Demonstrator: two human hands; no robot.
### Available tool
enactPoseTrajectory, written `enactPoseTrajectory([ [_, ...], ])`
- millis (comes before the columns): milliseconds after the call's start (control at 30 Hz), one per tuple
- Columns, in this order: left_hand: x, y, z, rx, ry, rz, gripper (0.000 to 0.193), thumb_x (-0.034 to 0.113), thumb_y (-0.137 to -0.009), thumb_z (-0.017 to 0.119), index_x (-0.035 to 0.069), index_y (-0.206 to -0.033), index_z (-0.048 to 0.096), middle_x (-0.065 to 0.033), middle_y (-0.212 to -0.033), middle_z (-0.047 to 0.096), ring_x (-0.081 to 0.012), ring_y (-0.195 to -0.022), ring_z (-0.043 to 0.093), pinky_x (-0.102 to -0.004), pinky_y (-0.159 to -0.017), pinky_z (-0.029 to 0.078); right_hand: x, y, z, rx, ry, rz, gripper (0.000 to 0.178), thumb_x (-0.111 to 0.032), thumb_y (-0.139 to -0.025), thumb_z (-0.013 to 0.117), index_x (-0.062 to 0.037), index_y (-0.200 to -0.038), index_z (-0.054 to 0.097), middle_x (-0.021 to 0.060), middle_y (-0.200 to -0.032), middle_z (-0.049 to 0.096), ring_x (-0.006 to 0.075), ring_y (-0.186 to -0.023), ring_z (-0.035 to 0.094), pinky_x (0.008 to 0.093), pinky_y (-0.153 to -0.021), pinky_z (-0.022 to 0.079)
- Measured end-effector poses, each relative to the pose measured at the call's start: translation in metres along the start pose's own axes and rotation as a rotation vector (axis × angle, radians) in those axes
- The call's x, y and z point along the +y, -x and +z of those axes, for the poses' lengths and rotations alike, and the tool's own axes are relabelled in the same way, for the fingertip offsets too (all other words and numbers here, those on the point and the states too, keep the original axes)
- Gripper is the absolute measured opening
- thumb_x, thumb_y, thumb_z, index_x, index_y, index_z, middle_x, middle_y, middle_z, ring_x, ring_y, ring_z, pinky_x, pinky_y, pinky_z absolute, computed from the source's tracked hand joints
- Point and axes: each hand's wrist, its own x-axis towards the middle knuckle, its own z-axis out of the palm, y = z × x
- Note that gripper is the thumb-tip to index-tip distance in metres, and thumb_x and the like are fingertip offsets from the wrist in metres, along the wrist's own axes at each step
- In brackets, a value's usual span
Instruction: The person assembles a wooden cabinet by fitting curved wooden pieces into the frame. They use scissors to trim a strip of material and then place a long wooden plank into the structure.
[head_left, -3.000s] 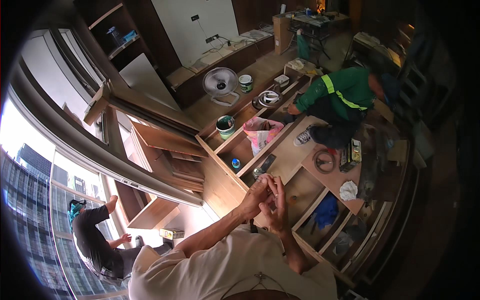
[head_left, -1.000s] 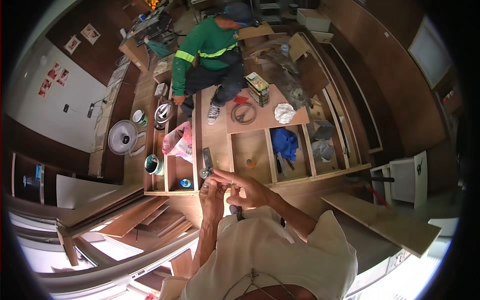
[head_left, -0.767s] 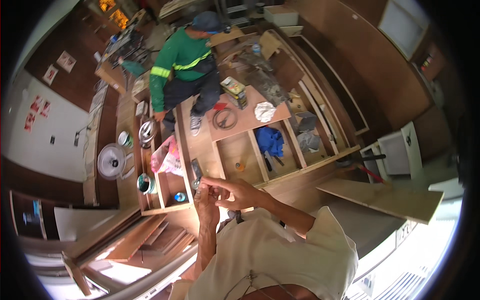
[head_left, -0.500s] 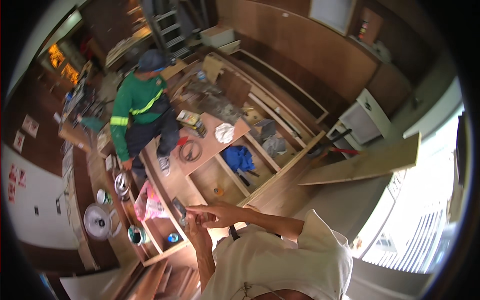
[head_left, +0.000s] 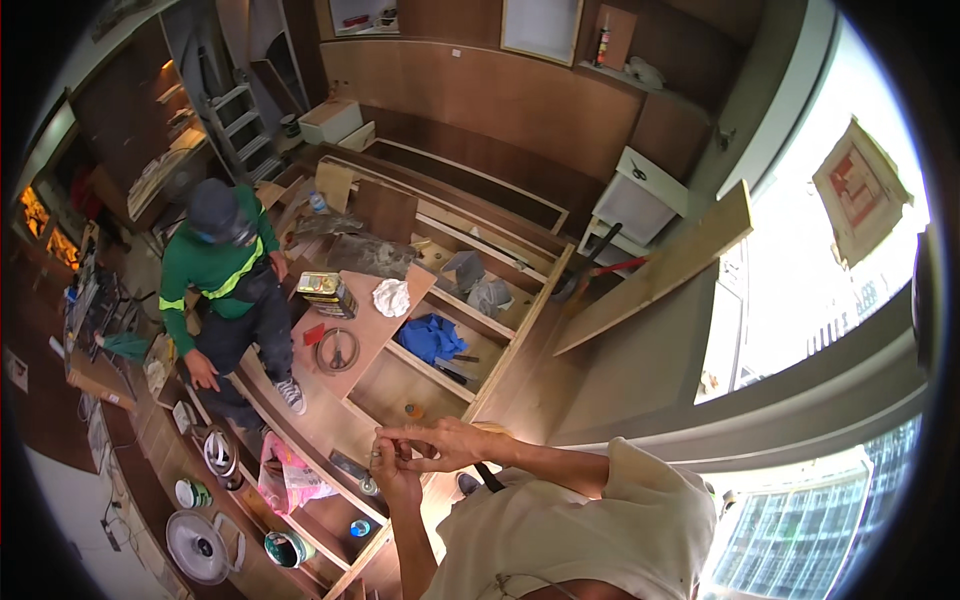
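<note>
My left hand (head_left: 397, 476) is raised over the near part of a wooden frame, its fingers bent and pressed together. My right hand (head_left: 446, 445) comes in from the right with its fingertips meeting those of the left, the index finger fairly straight and the others curled. Anything small pinched between them is too small to make out. Just left of my hands, a flat grey piece (head_left: 349, 466) lies on the frame, with a small clear container (head_left: 369, 486) beside it.
A co-worker in a green shirt (head_left: 215, 270) sits on the platform at left. Near them are a rectangular can (head_left: 327, 294), coiled cable (head_left: 337, 350) and white cloth (head_left: 391, 297). Open bays hold blue cloth (head_left: 431, 338) and a pink bag (head_left: 287, 478). A board (head_left: 660, 275) leans at right.
My view has swung right, bringing more window into sight. My hands stay together at the fingertips. The co-worker's head has turned downward, and both their hands now show.
</note>
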Motion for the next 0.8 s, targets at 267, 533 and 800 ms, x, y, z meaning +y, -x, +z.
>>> enactPoseTrajectory([
  [267,-0.035,0.036,-0.048,-0.099,0.131,-0.374,0.017,0.017,-0.100,0.052,0.003,-0.110,0.055,-0.0035,-0.101,0.058,-0.0111,-0.087,0.056,-0.0240,-0.077,0.048,0.014,0.050,0.041,-0.124,0.262,0.118,0.072,-0.032,-0.090,0.058,-0.0259,-0.151,0.020,0.0077,-0.084,0.070,0.0344,-0.063,0.064,0.0458,-0.063,0.052],
  [533,-0.046,0.052,-0.082,-0.025,-0.089,-0.614,0.021,0.019,-0.098,0.050,0.004,-0.099,0.064,-0.0001,-0.079,0.058,-0.0097,-0.067,0.053,-0.0239,-0.061,0.044,0.033,0.071,0.079,-0.215,0.226,0.074,0.079,-0.020,-0.083,0.062,-0.0237,-0.151,0.023,0.0086,-0.100,0.069,0.0317,-0.080,0.067,0.0406,-0.070,0.054],
  [800,-0.032,0.022,-0.113,-0.007,-0.085,-0.451,0.024,0.034,-0.098,0.051,0.013,-0.089,0.061,0.0029,-0.081,0.058,-0.0064,-0.071,0.055,-0.0190,-0.063,0.044,0.006,0.032,0.077,-0.273,0.336,-0.031,0.084,-0.013,-0.077,0.061,-0.0190,-0.151,0.022,0.0144,-0.131,0.055,0.0351,-0.084,0.066,0.0427,-0.070,0.054],
])
